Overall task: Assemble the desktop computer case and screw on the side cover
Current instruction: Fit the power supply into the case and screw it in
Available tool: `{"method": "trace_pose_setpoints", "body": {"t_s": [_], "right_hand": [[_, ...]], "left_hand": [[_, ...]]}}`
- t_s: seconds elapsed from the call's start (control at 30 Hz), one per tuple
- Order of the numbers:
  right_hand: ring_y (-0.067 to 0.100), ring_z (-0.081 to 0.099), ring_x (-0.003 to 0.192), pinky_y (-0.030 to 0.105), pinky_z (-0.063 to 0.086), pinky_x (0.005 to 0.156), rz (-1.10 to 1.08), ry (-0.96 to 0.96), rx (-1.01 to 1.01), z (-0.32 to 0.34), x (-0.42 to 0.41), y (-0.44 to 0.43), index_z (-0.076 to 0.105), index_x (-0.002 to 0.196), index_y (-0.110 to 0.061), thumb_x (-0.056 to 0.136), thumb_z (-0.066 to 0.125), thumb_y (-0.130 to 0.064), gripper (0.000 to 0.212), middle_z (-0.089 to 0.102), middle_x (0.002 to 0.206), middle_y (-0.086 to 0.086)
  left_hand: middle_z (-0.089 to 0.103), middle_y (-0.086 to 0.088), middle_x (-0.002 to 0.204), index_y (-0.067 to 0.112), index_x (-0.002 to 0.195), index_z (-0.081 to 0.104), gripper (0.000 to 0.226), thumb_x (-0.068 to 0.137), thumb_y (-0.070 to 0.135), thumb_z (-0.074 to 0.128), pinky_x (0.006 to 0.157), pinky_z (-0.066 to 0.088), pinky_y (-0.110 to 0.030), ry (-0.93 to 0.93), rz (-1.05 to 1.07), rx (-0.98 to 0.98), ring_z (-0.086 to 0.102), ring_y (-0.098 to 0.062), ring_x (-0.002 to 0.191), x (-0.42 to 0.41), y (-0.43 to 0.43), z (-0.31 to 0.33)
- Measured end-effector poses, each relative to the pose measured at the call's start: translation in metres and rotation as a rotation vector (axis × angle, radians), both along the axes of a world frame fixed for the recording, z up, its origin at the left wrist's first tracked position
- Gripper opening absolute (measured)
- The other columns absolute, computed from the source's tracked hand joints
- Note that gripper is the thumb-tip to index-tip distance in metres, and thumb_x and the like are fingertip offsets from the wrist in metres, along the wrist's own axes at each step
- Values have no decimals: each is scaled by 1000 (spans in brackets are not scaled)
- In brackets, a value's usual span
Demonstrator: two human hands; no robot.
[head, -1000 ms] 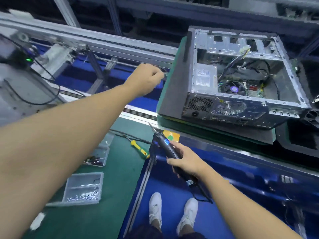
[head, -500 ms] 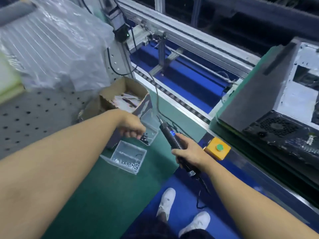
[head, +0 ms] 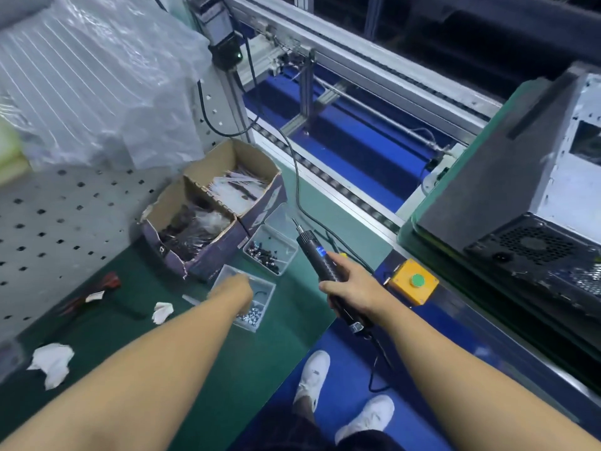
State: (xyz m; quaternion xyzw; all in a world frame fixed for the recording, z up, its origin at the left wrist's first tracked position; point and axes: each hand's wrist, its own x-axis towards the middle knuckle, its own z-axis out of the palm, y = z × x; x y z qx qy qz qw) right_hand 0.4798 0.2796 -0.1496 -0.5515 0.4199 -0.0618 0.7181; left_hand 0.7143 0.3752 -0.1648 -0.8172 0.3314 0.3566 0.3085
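The open computer case (head: 527,196) lies on a green pallet (head: 419,236) on the conveyor at the right, its rear panel towards me. My right hand (head: 351,288) grips a black electric screwdriver (head: 317,255), bit pointing up and away. My left hand (head: 235,289) reaches down into a clear plastic tray (head: 260,307) of silver screws on the green mat; its fingers are hidden behind the wrist. A second clear tray (head: 271,252) with dark screws sits just beyond.
A torn cardboard box (head: 208,209) of bagged parts stands behind the trays. Plastic sheeting (head: 97,79) covers the perforated bench at left. A yellow box with a green button (head: 414,283) sits on the conveyor edge. Crumpled paper scraps (head: 53,361) lie on the mat.
My view swung left from the case to the bench. My left hand dropped from beside the case, passed the dark-screw tray and went into the silver-screw tray. The right hand kept hold of the screwdriver.
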Motion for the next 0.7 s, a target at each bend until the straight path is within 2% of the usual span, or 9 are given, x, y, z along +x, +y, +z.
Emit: {"method": "trace_pose_setpoints", "body": {"t_s": [0.1,0.17,0.27,0.37,0.5,0.6,0.7], "right_hand": [[28,65,57,38,55,54,-7,-4,6,1,-2,-1,52,139,-42,72,75,-24,73,63,102,19],[28,65,56,36,54,53,-15,-17,13,2,-4,-2,52,139,-42,75,75,-21,71,63,102,18],[27,64,57,36,54,53,-23,-35,18,5,-7,-4,53,139,-42,78,73,-17,68,62,97,15],[28,63,58,36,53,53,-46,-43,25,7,-9,-4,53,140,-39,80,73,-15,68,61,102,17],[28,62,58,36,53,53,-49,-54,22,9,-15,-5,54,139,-38,81,72,-15,65,60,103,17],[27,62,58,36,53,55,-60,-45,16,11,-21,-8,52,141,-39,80,72,-16,68,61,102,13],[28,62,58,37,53,55,-79,-31,17,12,-28,-11,49,145,-36,81,73,-16,71,61,102,15]], "left_hand": [[63,-8,128,9,130,57,41,90,13,66,89,52,-38,-89,101,-167,63,-27,113,-4,11,-9],[62,-9,131,11,127,58,35,92,12,63,90,51,-39,-135,100,-181,62,-28,115,-5,12,-12],[62,-8,131,12,126,58,34,92,14,63,91,52,-38,-156,93,-171,63,-27,114,-5,10,-11],[64,-3,129,16,125,59,34,92,19,65,87,50,-35,-198,81,-146,64,-23,113,-8,9,-6],[68,2,119,19,116,62,34,85,28,72,85,51,-29,-187,142,-95,66,-19,105,-8,10,-3],[69,0,107,18,104,64,32,80,32,78,87,54,-32,-150,230,-108,67,-20,97,-6,16,-4],[69,-2,107,16,104,62,32,82,32,77,87,55,-33,-135,251,-140,67,-21,96,-6,19,-4]]}}
